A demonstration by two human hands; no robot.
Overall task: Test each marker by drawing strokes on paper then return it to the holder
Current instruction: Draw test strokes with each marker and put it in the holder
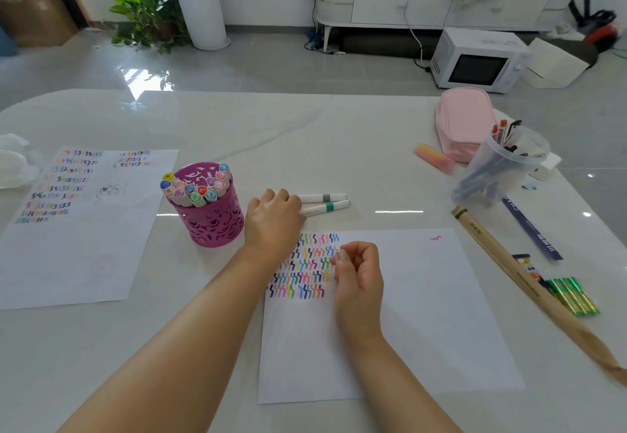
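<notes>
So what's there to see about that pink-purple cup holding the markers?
The marker holder is a round magenta cup, metal by its look, its wall pierced with leaf-like cut-outs. It stands upright on the pale table, packed with markers whose coloured caps point up. A filled test sheet lies to its left, a second test sheet to its right, nearer the person. The left hand sits close by its right side; whether they touch cannot be told.
</notes>
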